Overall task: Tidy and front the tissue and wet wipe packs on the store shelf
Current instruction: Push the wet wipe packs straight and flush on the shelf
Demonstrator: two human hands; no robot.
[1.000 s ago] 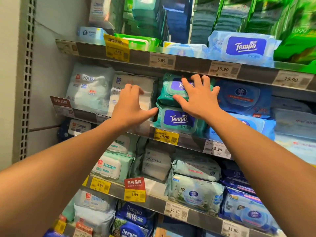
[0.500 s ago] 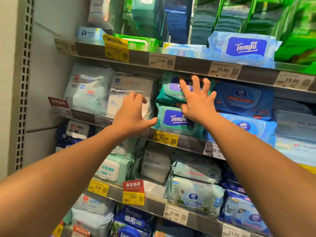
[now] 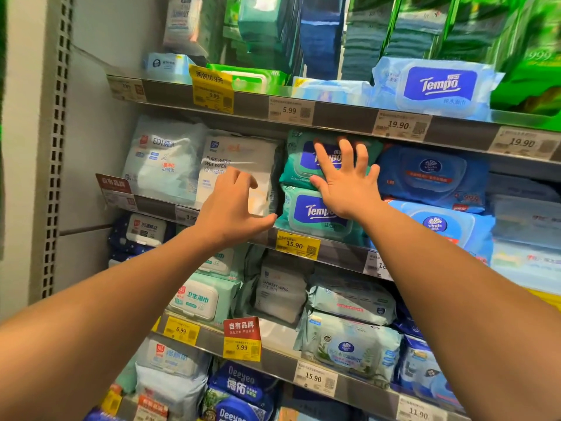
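Two teal Tempo wet wipe packs are stacked on the second shelf: the upper pack and the lower pack. My right hand lies flat against them with fingers spread, covering the seam between the two. My left hand hovers with curled, parted fingers in front of the white pure water wipes pack, its thumb near the lower Tempo pack's left edge. It holds nothing. Whether it touches the white pack, I cannot tell.
A white EDI pack stands at the far left, blue Vinda packs to the right. The shelf edge carries price tags. Above lies a pale blue Tempo pack. Lower shelves hold more wipes. A perforated upright bounds the left.
My left hand has drawn back from the white pack and lowered a little. My right hand has opened its fingers wider against the teal stack. The view has shifted slightly.
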